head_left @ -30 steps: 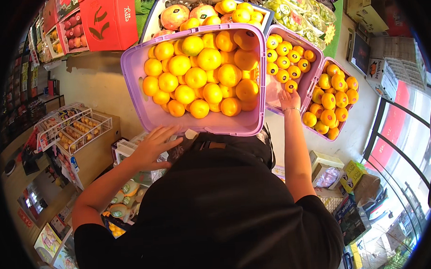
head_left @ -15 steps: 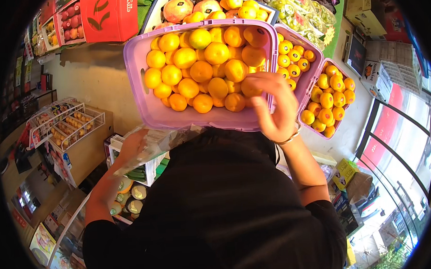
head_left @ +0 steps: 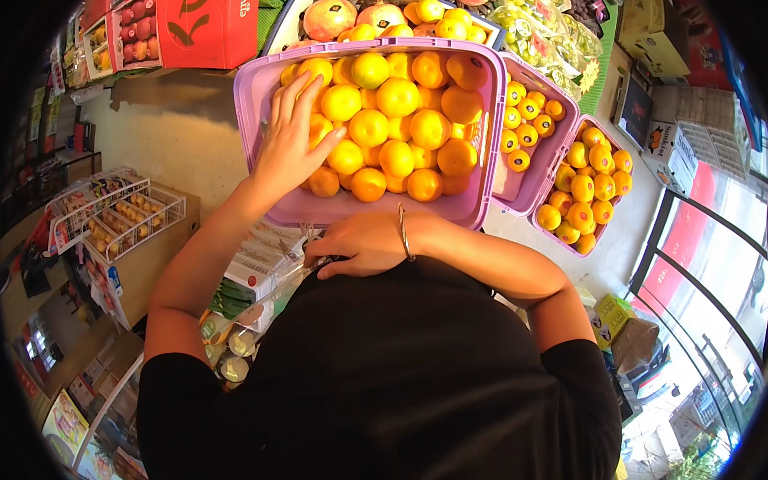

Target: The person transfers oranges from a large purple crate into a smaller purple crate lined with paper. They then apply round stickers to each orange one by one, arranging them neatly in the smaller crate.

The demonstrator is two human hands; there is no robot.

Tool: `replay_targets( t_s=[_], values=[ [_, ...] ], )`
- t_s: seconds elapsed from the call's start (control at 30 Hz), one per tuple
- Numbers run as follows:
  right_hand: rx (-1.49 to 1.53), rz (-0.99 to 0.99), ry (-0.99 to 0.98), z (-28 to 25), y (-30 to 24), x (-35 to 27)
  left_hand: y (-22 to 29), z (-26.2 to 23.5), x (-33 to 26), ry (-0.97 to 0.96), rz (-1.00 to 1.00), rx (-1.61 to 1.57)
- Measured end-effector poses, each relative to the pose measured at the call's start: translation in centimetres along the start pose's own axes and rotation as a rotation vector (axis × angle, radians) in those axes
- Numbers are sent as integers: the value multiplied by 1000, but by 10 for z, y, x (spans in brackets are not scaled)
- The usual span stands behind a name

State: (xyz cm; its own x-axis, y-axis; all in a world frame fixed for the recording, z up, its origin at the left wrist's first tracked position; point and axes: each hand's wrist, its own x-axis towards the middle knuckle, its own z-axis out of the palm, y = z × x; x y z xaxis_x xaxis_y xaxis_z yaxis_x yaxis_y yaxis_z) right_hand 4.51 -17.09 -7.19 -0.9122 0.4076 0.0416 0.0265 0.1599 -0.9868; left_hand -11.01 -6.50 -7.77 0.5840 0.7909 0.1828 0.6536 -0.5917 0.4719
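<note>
Left hand (head_left: 292,148) spread over oranges (head_left: 396,98); right hand (head_left: 359,243) beside basket (head_left: 248,126), pinching clear bag (head_left: 292,274).

"What's new at the left fingers (head_left: 291,104)?"
"Oranges (head_left: 369,127) now lie beneath them."
"And the right fingers (head_left: 329,244)?"
"They're off the oranges; clear plastic (head_left: 288,283) is now pinched between them."

Left hand (head_left: 290,154) over orange fruits (head_left: 398,98) in purple basket (head_left: 249,118)

Fruit shop: oranges (head_left: 369,127) in purple baskets (head_left: 495,109), boxed pomegranates (head_left: 330,22).
</note>
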Motion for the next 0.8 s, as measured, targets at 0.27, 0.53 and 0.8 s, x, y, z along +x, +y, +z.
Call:
replay_targets(
  t_s=[0.27, 0.53, 0.8],
  values=[
    [-60, -42, 637, -16, 7, -17, 8, 60, 42, 132, -51, 228],
    [-792, 416, 1150, -54, 31, -58, 8, 84, 50, 298, -59, -46],
    [-1067, 624, 622, -65, 44, -32, -10, 75, 43, 262, -101, -207]
  ],
)
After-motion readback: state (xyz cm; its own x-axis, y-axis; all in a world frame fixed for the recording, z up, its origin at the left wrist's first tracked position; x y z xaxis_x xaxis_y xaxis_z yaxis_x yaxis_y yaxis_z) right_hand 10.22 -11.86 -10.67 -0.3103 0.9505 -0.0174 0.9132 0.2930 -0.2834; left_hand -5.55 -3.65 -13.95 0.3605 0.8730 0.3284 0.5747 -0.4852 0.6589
